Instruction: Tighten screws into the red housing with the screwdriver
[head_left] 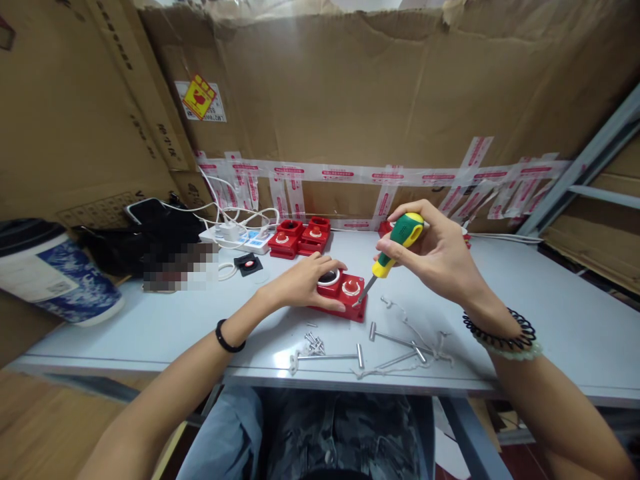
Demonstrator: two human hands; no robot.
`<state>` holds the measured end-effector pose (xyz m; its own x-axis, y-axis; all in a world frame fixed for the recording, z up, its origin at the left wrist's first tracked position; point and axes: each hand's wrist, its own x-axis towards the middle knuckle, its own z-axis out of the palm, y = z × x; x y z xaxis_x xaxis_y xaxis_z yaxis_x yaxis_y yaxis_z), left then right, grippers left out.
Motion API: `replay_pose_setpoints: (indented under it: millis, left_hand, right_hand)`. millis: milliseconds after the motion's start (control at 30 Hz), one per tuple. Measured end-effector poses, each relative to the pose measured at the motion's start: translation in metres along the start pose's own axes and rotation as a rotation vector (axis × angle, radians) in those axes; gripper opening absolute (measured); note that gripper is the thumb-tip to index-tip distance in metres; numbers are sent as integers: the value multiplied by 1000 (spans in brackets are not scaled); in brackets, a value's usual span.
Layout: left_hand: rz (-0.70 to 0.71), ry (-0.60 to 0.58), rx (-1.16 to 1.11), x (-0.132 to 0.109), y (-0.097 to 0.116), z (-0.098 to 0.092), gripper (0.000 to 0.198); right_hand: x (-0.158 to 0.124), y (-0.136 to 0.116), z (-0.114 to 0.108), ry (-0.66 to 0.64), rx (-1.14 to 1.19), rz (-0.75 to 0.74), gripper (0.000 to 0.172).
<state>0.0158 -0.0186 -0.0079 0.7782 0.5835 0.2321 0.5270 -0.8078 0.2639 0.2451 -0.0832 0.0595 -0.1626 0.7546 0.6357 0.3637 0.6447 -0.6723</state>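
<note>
My right hand (430,250) is closed around the green and yellow handle of a screwdriver (400,241). Its shaft slants down to the near right corner of a red box (359,311). On that box's top are a white-ringed round opening and a red knob in a white ring (351,287). My left hand (313,283) grips the box from its left side, fingers over the far edge and thumb along the near one. Whether the tip sits in a screw is too small to tell. Several loose screws (314,344) lie in front of the box.
Small metal T-shaped hammers (330,357) with strings lie near the table's front edge. Two more red boxes (300,237) stand behind, beside a white power strip (240,237) with cables. A large blue and white cup (60,273) is at left. Cardboard (350,87) walls the back.
</note>
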Motion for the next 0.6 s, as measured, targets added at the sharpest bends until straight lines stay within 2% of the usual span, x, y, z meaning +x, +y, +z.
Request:
replay_pose_setpoints:
  millis: [600]
  left_hand:
    - [2, 4, -12, 0, -1, 1, 67]
  right_hand:
    - [0, 1, -2, -6, -15, 2, 42]
